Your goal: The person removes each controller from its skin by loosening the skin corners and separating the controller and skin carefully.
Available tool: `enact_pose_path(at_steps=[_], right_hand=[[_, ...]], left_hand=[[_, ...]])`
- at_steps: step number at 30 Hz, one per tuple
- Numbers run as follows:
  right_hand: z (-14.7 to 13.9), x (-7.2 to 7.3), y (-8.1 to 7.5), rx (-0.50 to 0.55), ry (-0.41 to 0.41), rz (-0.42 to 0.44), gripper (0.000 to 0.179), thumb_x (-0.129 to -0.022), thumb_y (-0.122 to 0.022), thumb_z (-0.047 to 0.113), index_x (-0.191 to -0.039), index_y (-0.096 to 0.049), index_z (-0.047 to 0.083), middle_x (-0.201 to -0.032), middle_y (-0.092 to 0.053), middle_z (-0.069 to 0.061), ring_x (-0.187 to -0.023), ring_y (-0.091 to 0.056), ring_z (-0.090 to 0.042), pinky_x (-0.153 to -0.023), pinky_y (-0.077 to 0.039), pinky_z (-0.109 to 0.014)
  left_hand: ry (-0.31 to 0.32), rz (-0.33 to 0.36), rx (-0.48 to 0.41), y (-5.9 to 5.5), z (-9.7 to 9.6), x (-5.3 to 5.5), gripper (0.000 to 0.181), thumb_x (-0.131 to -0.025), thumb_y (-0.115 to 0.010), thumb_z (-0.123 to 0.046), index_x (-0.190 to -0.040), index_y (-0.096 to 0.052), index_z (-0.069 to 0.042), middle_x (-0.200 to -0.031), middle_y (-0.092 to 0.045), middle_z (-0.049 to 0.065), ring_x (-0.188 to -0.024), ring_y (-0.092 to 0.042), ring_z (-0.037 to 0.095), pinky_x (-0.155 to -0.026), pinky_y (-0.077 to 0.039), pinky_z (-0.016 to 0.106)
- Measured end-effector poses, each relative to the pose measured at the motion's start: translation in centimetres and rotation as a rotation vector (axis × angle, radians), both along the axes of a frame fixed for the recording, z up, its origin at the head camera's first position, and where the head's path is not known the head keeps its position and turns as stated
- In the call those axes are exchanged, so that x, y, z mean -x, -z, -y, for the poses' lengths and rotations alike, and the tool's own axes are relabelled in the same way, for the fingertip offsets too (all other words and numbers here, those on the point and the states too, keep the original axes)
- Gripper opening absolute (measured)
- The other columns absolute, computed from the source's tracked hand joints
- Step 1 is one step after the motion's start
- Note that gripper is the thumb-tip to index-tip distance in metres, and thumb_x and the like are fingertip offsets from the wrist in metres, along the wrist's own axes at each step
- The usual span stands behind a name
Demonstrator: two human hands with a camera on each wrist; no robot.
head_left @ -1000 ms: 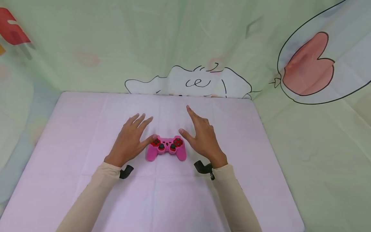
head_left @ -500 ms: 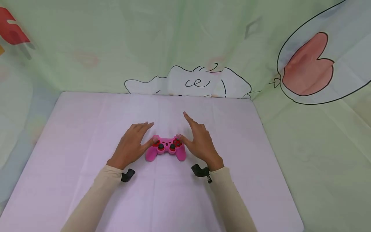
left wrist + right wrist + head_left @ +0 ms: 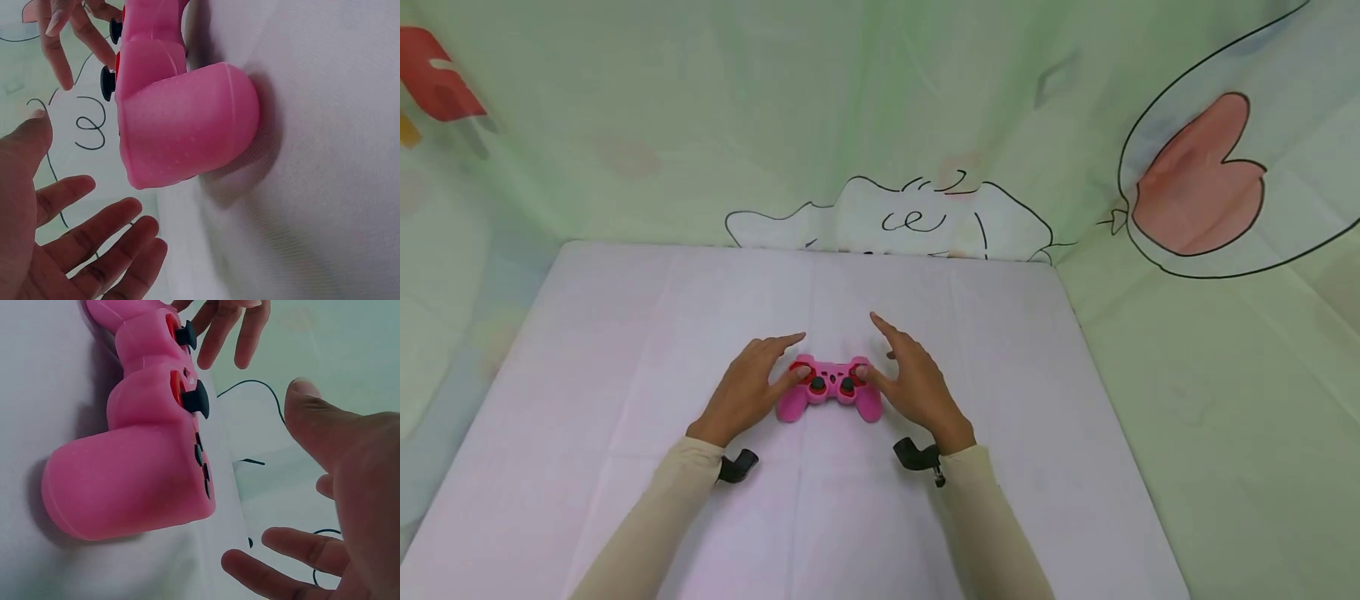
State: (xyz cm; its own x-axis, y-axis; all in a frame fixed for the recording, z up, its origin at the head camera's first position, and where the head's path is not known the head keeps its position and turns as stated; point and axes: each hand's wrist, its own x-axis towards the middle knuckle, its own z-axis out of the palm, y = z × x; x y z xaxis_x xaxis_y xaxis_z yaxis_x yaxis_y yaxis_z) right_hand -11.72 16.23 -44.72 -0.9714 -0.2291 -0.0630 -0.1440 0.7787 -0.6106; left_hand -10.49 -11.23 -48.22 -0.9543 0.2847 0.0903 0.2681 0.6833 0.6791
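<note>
A pink game controller (image 3: pixel 832 372) with red button areas and two black thumbsticks lies on the white-covered table. To its left is my left hand (image 3: pixel 747 390), thumb above the controller's left button area and fingers spread past its side. My right hand (image 3: pixel 920 387) mirrors it on the right, its thumb over the right buttons. In the left wrist view the left hand (image 3: pixel 81 244) is apart from the pink grip (image 3: pixel 187 125). The right wrist view likewise has a gap between the right hand (image 3: pixel 350 487) and the controller (image 3: pixel 137 475).
The pale tabletop (image 3: pixel 700 283) ends at a back edge against a green printed curtain (image 3: pixel 775 108). Black camera mounts sit on both wrists, the left mount (image 3: pixel 739 466) and the right mount (image 3: pixel 916 455). A balloon drawing (image 3: pixel 1198 179) hangs at the right.
Both hands have come down and closer in around the controller, and their fingers look less spread. The right thumb has moved over the right buttons. The controller stays in place.
</note>
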Motion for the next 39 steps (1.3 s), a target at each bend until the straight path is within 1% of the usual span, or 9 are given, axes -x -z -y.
enact_pose_path(at_steps=[3, 6, 8, 14, 16, 23, 29, 34, 39], right_hand=[[0.0, -0.2, 0.2, -0.004, -0.003, 0.010, 0.089, -0.096, -0.081, 0.036, -0.168, -0.028, 0.041, -0.161, -0.052, -0.008, -0.125, -0.065, -0.031, -0.100, -0.057, -0.056], [-0.1, -0.4, 0.5, 0.005, -0.015, 0.025, 0.090, -0.095, -0.082, 0.036, -0.167, -0.029, 0.041, -0.159, -0.054, -0.010, -0.121, -0.067, -0.031, -0.096, -0.058, -0.054], [-0.2, -0.5, 0.7, 0.011, -0.030, 0.031, 0.088, -0.094, -0.082, 0.035, -0.167, -0.032, 0.038, -0.157, -0.056, -0.011, -0.117, -0.068, -0.031, -0.095, -0.058, -0.053], [-0.2, -0.8, 1.2, 0.012, -0.037, 0.070, 0.080, -0.094, -0.082, 0.033, -0.163, -0.042, 0.036, -0.154, -0.060, -0.008, -0.111, -0.070, -0.025, -0.096, -0.057, -0.051], [-0.1, -0.9, 1.4, 0.012, -0.034, 0.085, 0.078, -0.094, -0.082, 0.032, -0.162, -0.044, 0.035, -0.153, -0.061, -0.006, -0.110, -0.070, -0.024, -0.094, -0.058, -0.049], [0.2, -0.8, 2.1, 0.031, -0.036, 0.112, 0.069, -0.095, -0.082, 0.029, -0.157, -0.053, 0.031, -0.150, -0.063, -0.003, -0.108, -0.067, -0.022, -0.088, -0.059, -0.042], [0.1, -0.9, 2.6, 0.051, -0.037, 0.124, 0.064, -0.094, -0.082, 0.028, -0.153, -0.058, 0.028, -0.151, -0.063, -0.002, -0.106, -0.065, -0.020, -0.090, -0.058, -0.040], [0.1, -1.0, 2.7, 0.067, -0.033, 0.126, 0.062, -0.094, -0.082, 0.026, -0.152, -0.059, 0.027, -0.149, -0.064, -0.002, -0.103, -0.065, -0.019, -0.086, -0.058, -0.036], [0.2, -0.9, 2.7, 0.084, -0.027, 0.127, 0.063, -0.094, -0.082, 0.023, -0.152, -0.058, 0.026, -0.147, -0.065, -0.004, -0.099, -0.064, -0.019, -0.081, -0.057, -0.033]], left_hand=[[-0.003, 0.021, -0.016, 0.1, -0.1, -0.1, 0.064, -0.101, -0.073, -0.039, -0.159, -0.051, -0.021, -0.147, -0.064, 0.011, -0.124, -0.062, 0.029, -0.105, -0.054, 0.052], [-0.001, 0.026, -0.037, 0.3, -0.2, -0.3, 0.065, -0.101, -0.074, -0.039, -0.158, -0.052, -0.021, -0.145, -0.064, 0.010, -0.117, -0.064, 0.029, -0.098, -0.056, 0.049], [0.004, 0.027, -0.055, 0.5, -0.3, -0.3, 0.065, -0.100, -0.075, -0.039, -0.158, -0.052, -0.020, -0.144, -0.065, 0.010, -0.112, -0.066, 0.027, -0.095, -0.057, 0.047], [0.007, 0.029, -0.091, 1.2, -0.7, -0.4, 0.063, -0.099, -0.077, -0.035, -0.155, -0.055, -0.017, -0.141, -0.068, 0.009, -0.104, -0.068, 0.024, -0.090, -0.060, 0.043], [0.005, 0.024, -0.096, 1.3, -0.7, -0.5, 0.063, -0.098, -0.078, -0.033, -0.155, -0.055, -0.016, -0.140, -0.068, 0.010, -0.103, -0.069, 0.023, -0.089, -0.061, 0.043], [-0.005, 0.029, -0.120, 1.8, -0.5, -0.5, 0.063, -0.097, -0.080, -0.030, -0.154, -0.056, -0.016, -0.140, -0.069, 0.010, -0.101, -0.066, 0.021, -0.087, -0.059, 0.040], [-0.008, 0.038, -0.134, 2.3, -0.5, -0.7, 0.062, -0.096, -0.081, -0.029, -0.152, -0.058, -0.016, -0.138, -0.070, 0.008, -0.096, -0.065, 0.017, -0.084, -0.057, 0.035], [-0.010, 0.040, -0.139, 2.6, -0.5, -0.7, 0.061, -0.095, -0.081, -0.028, -0.151, -0.059, -0.013, -0.137, -0.070, 0.009, -0.097, -0.065, 0.017, -0.085, -0.057, 0.036], [-0.026, 0.057, -0.147, 2.6, -0.5, -0.6, 0.061, -0.094, -0.082, -0.027, -0.150, -0.060, -0.014, -0.138, -0.069, 0.010, -0.100, -0.068, 0.019, -0.090, -0.058, 0.040]])
